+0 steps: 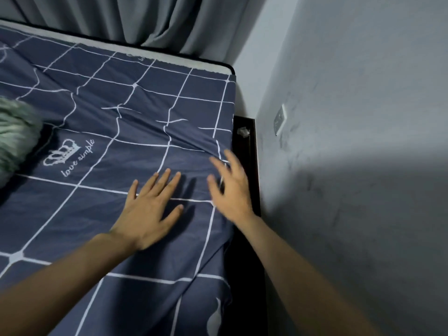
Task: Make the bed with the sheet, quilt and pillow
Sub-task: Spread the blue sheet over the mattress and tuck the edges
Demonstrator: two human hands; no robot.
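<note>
near the bed's wall-side edge, both hands, left hand (150, 209) and right hand (230, 187), lie flat and spread on the navy sheet (121, 112), whose ridges could stay creased if smoothing pushes cloth inward.

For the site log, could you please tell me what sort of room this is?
Most likely a small bedroom: a mattress covered by a navy grid sheet, grey curtains behind it, and a wall socket beside the bed.
</note>
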